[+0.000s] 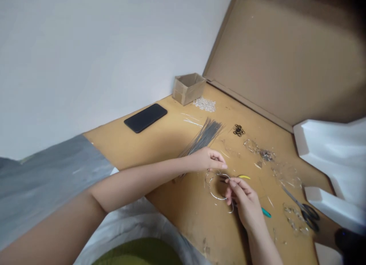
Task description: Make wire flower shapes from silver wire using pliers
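Observation:
My right hand (245,198) is closed, with thumb and fingers pinching a thin silver wire ring (218,198) above the table. A loose wire end hangs below those fingers. Just beyond the ring's top is my left hand (210,159), its thumb and fingertips drawn together; whatever they may pinch is too small to make out. Beneath the left wrist lies a bundle of straight grey wires (204,135). A tool with a yellow part (244,177) and a teal end (266,212) lies under my right hand, mostly hidden.
At the back stand a small cardboard box (188,91) and a pile of clear beads (205,104). A black phone (145,117) lies to the left. Black rings (238,130), wire loops (267,154) and scissors (309,216) are on the right, beside white foam (323,143). Cardboard (286,55) walls the far side.

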A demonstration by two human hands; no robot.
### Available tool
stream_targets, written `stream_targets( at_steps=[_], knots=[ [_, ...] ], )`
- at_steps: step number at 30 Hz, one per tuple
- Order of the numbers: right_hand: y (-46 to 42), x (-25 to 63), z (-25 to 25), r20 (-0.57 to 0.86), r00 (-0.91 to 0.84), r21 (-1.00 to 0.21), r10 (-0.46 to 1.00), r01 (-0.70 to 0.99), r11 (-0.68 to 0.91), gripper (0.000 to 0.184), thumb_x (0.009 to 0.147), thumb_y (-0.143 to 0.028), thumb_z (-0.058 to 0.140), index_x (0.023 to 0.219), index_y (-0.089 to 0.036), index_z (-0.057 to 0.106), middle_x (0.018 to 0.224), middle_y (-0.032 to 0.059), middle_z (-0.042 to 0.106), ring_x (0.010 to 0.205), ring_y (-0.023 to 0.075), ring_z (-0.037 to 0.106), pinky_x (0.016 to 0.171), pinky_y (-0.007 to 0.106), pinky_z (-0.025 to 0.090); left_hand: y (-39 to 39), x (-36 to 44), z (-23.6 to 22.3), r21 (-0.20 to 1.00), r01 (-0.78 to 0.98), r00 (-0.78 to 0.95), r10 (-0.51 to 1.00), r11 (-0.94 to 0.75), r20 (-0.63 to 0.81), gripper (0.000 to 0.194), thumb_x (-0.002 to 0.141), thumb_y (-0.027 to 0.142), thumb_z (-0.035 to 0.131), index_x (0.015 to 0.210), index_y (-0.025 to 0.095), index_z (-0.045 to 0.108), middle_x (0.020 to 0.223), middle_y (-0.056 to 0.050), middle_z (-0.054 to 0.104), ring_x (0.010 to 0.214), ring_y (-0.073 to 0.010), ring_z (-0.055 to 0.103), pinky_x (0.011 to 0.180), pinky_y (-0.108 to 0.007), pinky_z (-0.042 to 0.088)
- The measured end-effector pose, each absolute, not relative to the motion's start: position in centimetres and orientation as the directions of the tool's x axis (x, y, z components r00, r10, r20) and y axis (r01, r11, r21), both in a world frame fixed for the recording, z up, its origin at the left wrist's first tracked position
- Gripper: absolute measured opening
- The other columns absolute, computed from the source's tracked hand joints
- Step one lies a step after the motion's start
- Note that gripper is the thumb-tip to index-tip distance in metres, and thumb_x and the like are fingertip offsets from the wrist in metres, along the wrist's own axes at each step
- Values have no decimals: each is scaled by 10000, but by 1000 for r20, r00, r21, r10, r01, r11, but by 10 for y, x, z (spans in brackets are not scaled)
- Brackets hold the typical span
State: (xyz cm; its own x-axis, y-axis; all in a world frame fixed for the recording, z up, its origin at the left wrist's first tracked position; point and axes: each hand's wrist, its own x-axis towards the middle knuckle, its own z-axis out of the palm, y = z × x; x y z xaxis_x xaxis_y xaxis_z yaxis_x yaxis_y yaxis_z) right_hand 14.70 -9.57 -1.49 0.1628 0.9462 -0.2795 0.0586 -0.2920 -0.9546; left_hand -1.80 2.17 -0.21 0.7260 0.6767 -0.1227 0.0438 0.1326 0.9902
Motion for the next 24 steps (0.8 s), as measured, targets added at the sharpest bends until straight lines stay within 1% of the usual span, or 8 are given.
stream_targets(
  at_steps=[4,12,17,24],
  knots=[
    [-96,142,-16,-271,183,-958,945,47,-284,259,779,-437,603,810,-180,617,534,-28,577,420,104,494,463,239,381,27,-20,-8,994,11,761,643,111,-81,308,663,414,684,790,134,674,557,36,535,483,-48,407,506,-199,325],
    [-95,138,-18,-283,187,-953,941,54,-298,249,763,-432,620,785,-184,630,546,-21,593,424,116,512,459,248,391,33,-19,-16,996,18,771,633,91,-72,277,653,402,689,774,153,676,576,39,537,491,-49,400,508,-198,327],
    [-96,138,-19,-275,182,-955,944,62,-291,238,764,-417,622,795,-181,633,546,-12,591,426,120,509,467,256,391,33,-21,-13,994,43,778,621,102,-98,277,658,400,683,771,148,666,567,40,524,476,-43,382,492,-191,314],
    [-96,137,-17,-267,190,-956,945,73,-285,236,757,-414,624,794,-182,640,549,-6,588,428,126,511,459,260,401,33,-25,-10,991,24,790,604,134,-101,359,609,472,707,763,150,665,563,39,520,474,-46,377,476,-194,307]
  ],
)
